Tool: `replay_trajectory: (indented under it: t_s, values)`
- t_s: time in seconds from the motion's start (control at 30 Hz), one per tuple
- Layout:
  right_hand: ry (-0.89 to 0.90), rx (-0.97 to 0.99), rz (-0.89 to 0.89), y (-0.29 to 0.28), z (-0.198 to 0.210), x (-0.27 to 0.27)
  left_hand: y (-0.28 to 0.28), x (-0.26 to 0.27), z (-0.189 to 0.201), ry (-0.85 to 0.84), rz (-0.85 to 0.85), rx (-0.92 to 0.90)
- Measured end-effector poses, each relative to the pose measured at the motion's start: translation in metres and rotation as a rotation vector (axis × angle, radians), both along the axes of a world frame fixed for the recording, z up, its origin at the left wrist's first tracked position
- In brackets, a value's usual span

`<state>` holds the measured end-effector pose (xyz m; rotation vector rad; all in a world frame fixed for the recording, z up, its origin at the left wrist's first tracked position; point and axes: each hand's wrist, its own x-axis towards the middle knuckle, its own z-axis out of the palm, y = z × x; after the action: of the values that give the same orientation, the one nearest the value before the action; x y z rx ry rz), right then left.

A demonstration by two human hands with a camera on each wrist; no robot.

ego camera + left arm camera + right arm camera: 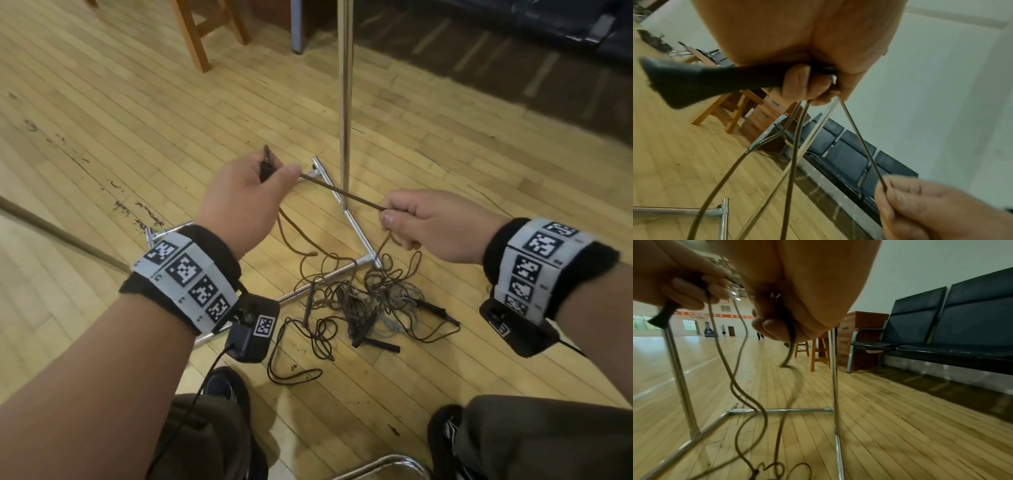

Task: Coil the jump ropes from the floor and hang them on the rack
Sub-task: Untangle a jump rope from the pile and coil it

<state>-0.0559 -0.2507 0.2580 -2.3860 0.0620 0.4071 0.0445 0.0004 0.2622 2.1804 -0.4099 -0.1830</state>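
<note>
My left hand (253,192) grips a black jump-rope handle (266,164) (688,82) together with loops of brown rope (797,146) that hang below the fist. A taut stretch of that rope (342,194) runs to my right hand (421,222) (925,207), which pinches it between thumb and curled fingers. From the right hand the rope (789,352) drops to a tangled pile of ropes and black handles (363,305) on the wooden floor. The chrome rack's upright pole (345,102) rises just behind my hands, its base bars (356,229) beside the pile.
A wooden stool (205,31) and a wooden cabinet (857,337) stand at the back. Dark bench seats (953,331) line the right wall. My shoes (222,387) sit near the pile, and a chrome tube (387,466) curves at the bottom edge.
</note>
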Motion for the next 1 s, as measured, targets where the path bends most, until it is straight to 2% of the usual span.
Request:
replay_trajectory:
  t_s: [0.13, 0.27, 0.47, 0.53, 0.63, 0.7, 0.8, 1.0]
  values:
    - [0.071, -0.061, -0.072, -0.025, -0.020, -0.003, 0.018, 0.018, 0.003, 0.042, 0.228, -0.160]
    - [0.118, -0.014, -0.099, -0.033, -0.036, -0.005, 0.024, 0.020, 0.004, -0.033, 0.361, -0.193]
    - [0.125, -0.184, -0.071, -0.042, -0.051, -0.006, 0.044, 0.037, 0.014, -0.067, 0.580, -0.479]
    - [0.184, -0.229, -0.080, -0.046, -0.056, -0.010, 0.050, 0.040, 0.015, -0.067, 0.594, -0.494]
    - [0.231, -0.263, -0.078, -0.042, -0.057, -0.012, 0.052, 0.037, 0.010, -0.066, 0.520, -0.368]
    - [0.187, -0.259, -0.067, -0.033, -0.049, -0.008, 0.051, 0.032, 0.006, -0.063, 0.432, -0.230]
    - [0.083, -0.134, -0.084, -0.013, -0.024, 0.001, 0.042, 0.019, 0.005, 0.009, 0.312, -0.114]
    - [-0.148, 0.267, -0.099, 0.033, 0.031, 0.003, 0.010, -0.011, 0.005, 0.133, -0.298, 0.099]
